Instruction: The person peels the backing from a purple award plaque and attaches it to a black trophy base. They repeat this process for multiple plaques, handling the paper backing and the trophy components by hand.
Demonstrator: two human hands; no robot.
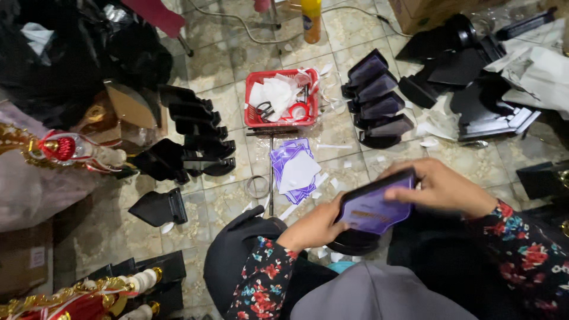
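Note:
My left hand [311, 226] grips the left edge of a black trophy base [363, 237] that carries a purple label plate [374, 210] on its face. My right hand [440, 188] lies flat over the plate's right side, fingers pressing on it. The base sits low in front of me, above my lap. On the floor just beyond lies a small stack of purple and white label sheets [294, 169]. Both sleeves are dark with a flower print.
A red basket [253, 115] with scissors, tape and paper stands further out. Rows of black bases stand left [195, 133] and right [376, 104] of it. A yellow bottle [311, 21] is at the top. Gold trophies [65, 148] lie at the left.

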